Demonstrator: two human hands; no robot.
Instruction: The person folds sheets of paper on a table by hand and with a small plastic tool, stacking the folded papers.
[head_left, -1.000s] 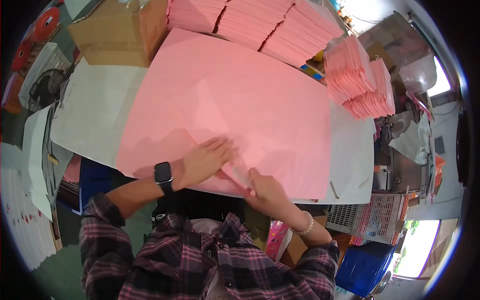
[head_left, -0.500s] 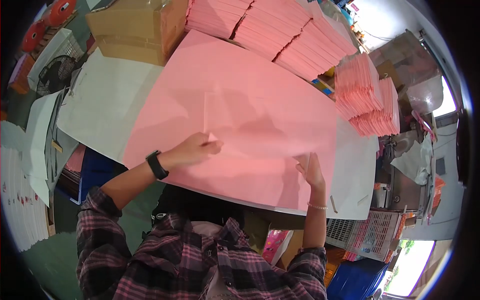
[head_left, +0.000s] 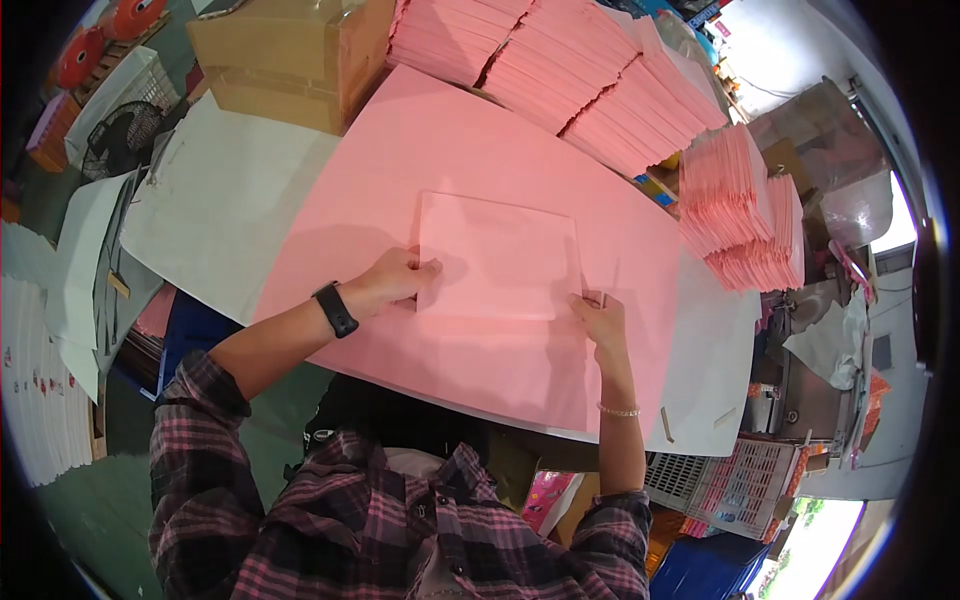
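A folded rectangle of pink paper [head_left: 498, 262] is before me, over a large pink sheet [head_left: 350, 200] that covers the middle of the table. My left hand [head_left: 395, 277] pinches its left edge between thumb and fingers. At the lower right corner, my right hand [head_left: 600, 318] holds the same paper with closed fingers. A thin pale stick-like thing [head_left: 602, 298] pokes up between the right fingers; I cannot make out its kind. Shadows of both hands fall on the pink sheet.
Stacks of pink folded paper [head_left: 560, 70] line the far edge, with smaller pink stacks [head_left: 725, 190] at right. A cardboard box [head_left: 280, 65] stands at the back left. Plastic baskets [head_left: 745, 480] sit below the white table's [head_left: 710, 350] right side.
The pink paper, blurred and low before, now shows as a clear flat rectangle. Both hands have moved slightly up, and the right one has come inward to the paper's corner.
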